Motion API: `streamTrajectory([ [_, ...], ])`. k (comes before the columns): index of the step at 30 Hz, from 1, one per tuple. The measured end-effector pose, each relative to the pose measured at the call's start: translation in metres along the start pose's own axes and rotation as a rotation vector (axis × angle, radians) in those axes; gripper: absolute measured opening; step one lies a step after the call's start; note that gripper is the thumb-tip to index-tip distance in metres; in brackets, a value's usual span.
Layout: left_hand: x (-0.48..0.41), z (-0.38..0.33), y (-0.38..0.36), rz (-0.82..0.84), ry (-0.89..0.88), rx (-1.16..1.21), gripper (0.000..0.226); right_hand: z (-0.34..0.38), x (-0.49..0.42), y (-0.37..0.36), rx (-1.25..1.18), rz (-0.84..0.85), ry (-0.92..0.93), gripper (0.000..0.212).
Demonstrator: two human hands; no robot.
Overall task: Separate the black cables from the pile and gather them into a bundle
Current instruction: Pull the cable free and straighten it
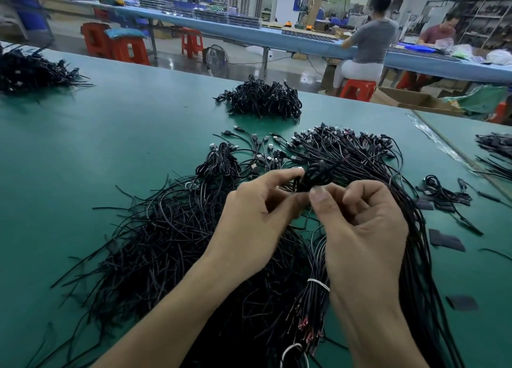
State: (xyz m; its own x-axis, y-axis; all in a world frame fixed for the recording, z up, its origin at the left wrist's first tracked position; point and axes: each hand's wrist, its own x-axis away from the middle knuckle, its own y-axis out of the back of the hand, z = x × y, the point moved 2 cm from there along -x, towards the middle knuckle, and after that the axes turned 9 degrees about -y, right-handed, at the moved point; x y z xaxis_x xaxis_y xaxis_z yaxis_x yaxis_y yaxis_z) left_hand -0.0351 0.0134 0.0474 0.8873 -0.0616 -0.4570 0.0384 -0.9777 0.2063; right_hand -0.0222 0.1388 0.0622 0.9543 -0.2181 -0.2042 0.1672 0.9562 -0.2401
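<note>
Holding coiled black cable bundle [318,174] above loose black cable pile [166,243]; left hand [255,221] and right hand [365,229] fingers pinch it, likely preventing re-tangling.

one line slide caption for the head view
A coiled black cable bundle pinched by the left hand and right hand above the pile on the green table.

Wkshop — grn table [110,124], red stools [130,50]

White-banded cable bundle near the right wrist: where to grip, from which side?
Likely at the white band, from above-left, fingers across the strands. There the banded bundle is cinched narrow; below it the ends splay, and the right hand blocks the other side.
</note>
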Motion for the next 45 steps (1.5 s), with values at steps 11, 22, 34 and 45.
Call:
streamTrajectory([
  [11, -0.004, -0.009, 0.008, -0.084, 0.098, 0.634, 0.029, -0.007, 0.002, -0.002, -0.086, 0.262, -0.227, 0.037],
  [22, 0.002, -0.001, 0.002, -0.029, -0.083, -0.042, 0.036, 0.009, -0.016, 0.026, 0.048, 0.117, -0.016, 0.046],
  [34, -0.003, -0.003, 0.004, -0.089, 0.113, 0.533, 0.026, 0.004, -0.004, 0.006, 0.024, 0.337, -0.031, 0.05],
  [45, -0.001, -0.005, 0.004, -0.03, -0.052, 0.461, 0.021, -0.006, -0.011, 0.012, 0.071, 0.251, -0.046, 0.046],
])
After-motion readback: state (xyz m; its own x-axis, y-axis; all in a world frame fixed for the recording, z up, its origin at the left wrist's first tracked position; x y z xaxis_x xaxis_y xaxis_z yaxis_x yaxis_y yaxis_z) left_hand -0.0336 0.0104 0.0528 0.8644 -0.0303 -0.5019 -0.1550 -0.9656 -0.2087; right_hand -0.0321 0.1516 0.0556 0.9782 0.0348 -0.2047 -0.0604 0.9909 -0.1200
